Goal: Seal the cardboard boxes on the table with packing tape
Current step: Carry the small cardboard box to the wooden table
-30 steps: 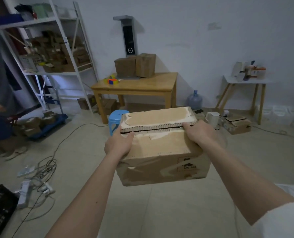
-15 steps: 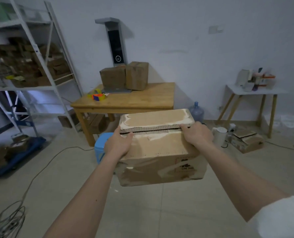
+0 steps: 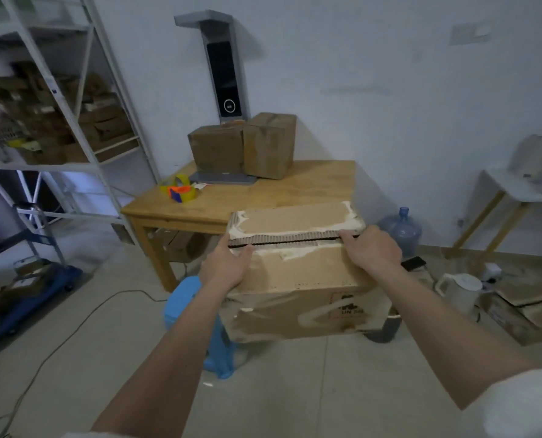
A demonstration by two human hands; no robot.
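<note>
Frame center: a worn cardboard box [image 3: 298,279] is held up in the air, top flaps nearly closed with a dark slit between them, so what's inside is hidden. The left hand [image 3: 223,267] grips the left end of the top and the right hand [image 3: 372,251] clamps the right end, fingers curled over the flap edge. A blue stool [image 3: 193,317] below is half covered by the box. Beyond, the wooden tabletop [image 3: 295,191] has open room at its near edge. Tape rolls [image 3: 181,189] sit at its left, two closed boxes [image 3: 242,147] at the back by the wall. The shelf [image 3: 57,121] at upper left is too blurry to make out.
</note>
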